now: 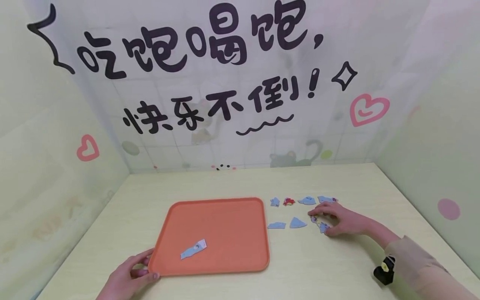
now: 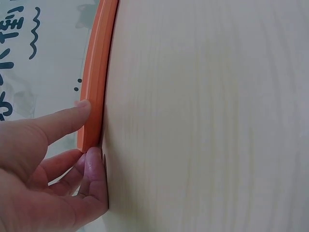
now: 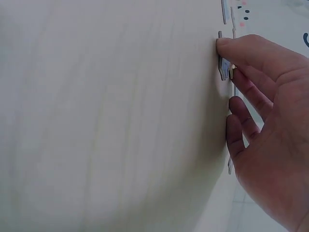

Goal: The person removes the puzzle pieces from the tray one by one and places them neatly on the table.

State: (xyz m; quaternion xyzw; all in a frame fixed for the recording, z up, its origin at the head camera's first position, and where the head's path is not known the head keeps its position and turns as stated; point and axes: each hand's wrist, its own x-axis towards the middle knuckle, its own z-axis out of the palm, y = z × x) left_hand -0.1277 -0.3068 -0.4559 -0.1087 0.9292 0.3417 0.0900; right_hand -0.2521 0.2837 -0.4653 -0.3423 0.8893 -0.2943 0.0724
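Note:
At the near left corner of the orange tray (image 1: 210, 273), my left hand (image 1: 129, 273) grips the rim, thumb (image 2: 65, 118) on the side and the other fingers curled below the corner. One long light-blue puzzle piece (image 1: 192, 250) lies slanted in the tray. To the right of the tray, my right hand (image 1: 343, 218) pinches a blue puzzle piece with yellow and purple marks (image 1: 321, 225) between thumb and fingertips, low over the table. Part of that piece is hidden by the hand. In the right wrist view its thin edge (image 3: 223, 67) shows beside the thumb.
Several flat puzzle pieces lie in two rows right of the tray, among them a red one (image 1: 289, 202), a blue triangle (image 1: 298, 223) and a blue piece (image 1: 328, 199) behind my right hand. Printed walls (image 1: 240, 150) enclose the pale table (image 1: 300, 266) at the back and sides.

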